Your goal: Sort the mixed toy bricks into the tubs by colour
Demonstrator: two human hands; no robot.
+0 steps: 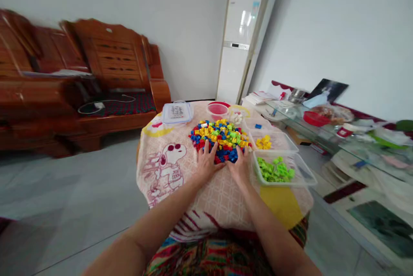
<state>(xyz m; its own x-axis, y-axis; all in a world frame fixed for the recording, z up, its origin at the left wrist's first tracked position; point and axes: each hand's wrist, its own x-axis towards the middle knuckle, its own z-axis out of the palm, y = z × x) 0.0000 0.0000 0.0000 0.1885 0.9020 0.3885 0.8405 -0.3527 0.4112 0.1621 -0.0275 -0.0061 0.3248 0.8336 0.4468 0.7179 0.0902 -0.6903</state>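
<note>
A heap of small building bricks (222,131) in blue, yellow, red and green lies on the cloth-covered table. At the heap's near left edge, my left hand (207,157) rests with its fingers spread on the bricks. Close beside it, my right hand (239,165) touches the near right edge, fingers apart. Both thumbs point toward each other. To the right stands a clear divided container (314,181): green bricks (275,170) fill its near compartment, yellow bricks (263,142) lie in the middle one, and a blue brick (258,126) sits in the far one.
A clear lid (177,113) lies at the table's far left, and a pink round tub (217,109) stands behind the heap beside some white bricks (238,118). Right of the table is a cluttered glass-topped stand (335,131). Wooden seats (112,60) line the left wall.
</note>
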